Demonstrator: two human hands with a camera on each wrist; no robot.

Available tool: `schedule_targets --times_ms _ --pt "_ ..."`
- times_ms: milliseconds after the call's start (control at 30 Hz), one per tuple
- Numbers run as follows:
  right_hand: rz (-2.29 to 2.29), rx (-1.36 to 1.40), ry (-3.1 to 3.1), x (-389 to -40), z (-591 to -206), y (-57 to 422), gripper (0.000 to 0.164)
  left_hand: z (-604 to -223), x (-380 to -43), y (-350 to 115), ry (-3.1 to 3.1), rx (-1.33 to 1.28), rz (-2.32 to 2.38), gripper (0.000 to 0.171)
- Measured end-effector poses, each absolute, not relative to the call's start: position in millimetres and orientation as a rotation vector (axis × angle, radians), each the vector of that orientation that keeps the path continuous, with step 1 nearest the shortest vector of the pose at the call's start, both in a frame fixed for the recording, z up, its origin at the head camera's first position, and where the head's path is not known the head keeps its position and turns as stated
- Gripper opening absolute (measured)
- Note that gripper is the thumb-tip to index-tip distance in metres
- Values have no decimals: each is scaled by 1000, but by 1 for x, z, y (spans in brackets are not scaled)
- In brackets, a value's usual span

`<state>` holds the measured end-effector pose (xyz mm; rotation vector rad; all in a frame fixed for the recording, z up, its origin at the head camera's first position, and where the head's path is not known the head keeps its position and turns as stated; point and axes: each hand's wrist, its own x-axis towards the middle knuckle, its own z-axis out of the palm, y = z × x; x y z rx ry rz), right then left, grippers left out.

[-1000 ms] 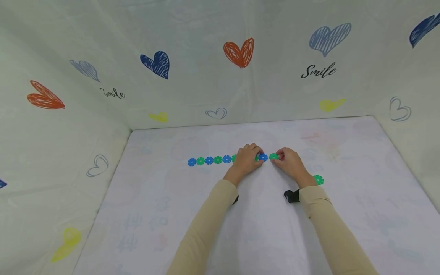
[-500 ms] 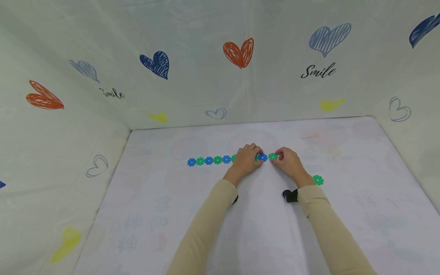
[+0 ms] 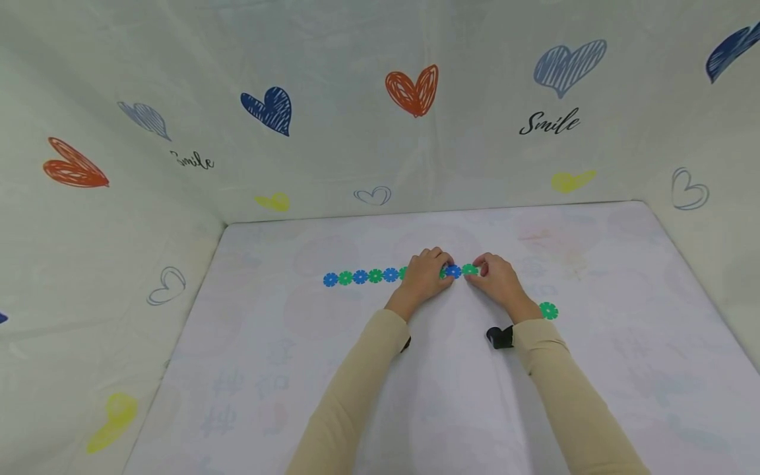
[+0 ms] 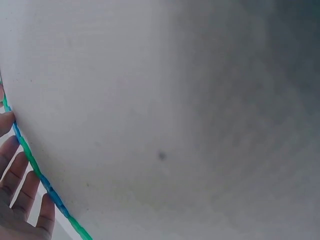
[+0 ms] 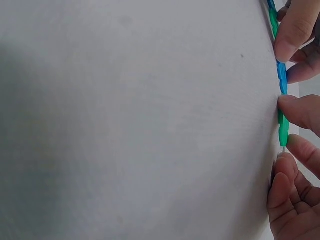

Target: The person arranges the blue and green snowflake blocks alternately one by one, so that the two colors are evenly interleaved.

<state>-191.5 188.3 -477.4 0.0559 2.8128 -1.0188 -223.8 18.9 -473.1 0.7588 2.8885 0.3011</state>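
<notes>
A row of interlocking snowflake discs, alternately blue (image 3: pixel 360 277) and green (image 3: pixel 375 276), runs across the white table. My left hand (image 3: pixel 423 276) covers part of the row and pinches the blue disc (image 3: pixel 454 271) at its right end between thumb and fingers. My right hand (image 3: pixel 500 284) grips a green disc (image 3: pixel 470 270) by thumb and index finger, its edge right at the blue disc's edge. Seen edge-on in the right wrist view, the green disc (image 5: pixel 283 127) lines up with the blue disc (image 5: pixel 282 80). In the left wrist view, my left fingers lie along the chain (image 4: pixel 52 196).
One loose green disc (image 3: pixel 549 310) lies on the table by my right wrist, partly hidden. A black wrist device (image 3: pixel 500 338) shows at my right cuff. Behind the table (image 3: pixel 285 409) stands a pale curtain printed with hearts.
My right hand has brought its green disc slightly left, closing the small gap to the blue disc. The left hand stays in place on the chain.
</notes>
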Motion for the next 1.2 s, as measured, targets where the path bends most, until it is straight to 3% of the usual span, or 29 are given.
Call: schedule_targets --times_ms 1200 --pt "-1004 49 2814 -192 -479 188 40 -475 -225 19 2887 755 304 33"
